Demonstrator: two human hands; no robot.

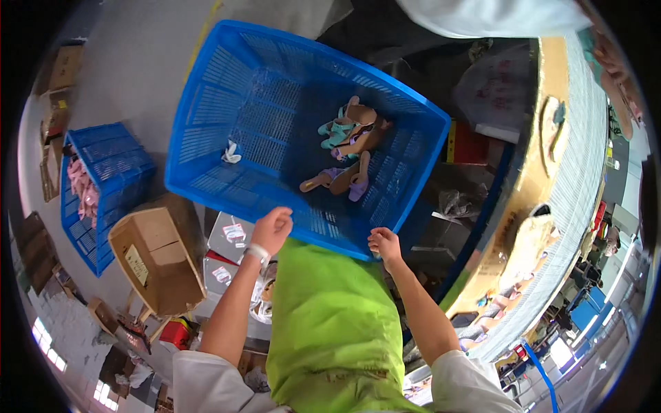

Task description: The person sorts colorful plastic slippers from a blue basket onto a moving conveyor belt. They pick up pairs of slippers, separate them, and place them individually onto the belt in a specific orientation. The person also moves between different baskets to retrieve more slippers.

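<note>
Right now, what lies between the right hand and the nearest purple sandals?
In the head view, the large blue basket's near wall lies between the right hand and purple sandals; no other item shows there.

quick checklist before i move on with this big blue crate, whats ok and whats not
1. Large blue crate with its open top showing: ok.
2. Left hand firmly on the near rim: cannot tell; it is curled close to the rim, but contact is unclear.
3. Right hand firmly on the rim: cannot tell; it is by the near right corner with fingers curled.
4. Teal-strapped sandals and purple-strapped sandals inside the crate: ok.
5. Nothing but sandals inside: not ok; a small white crumpled piece lies toward the left.
</note>
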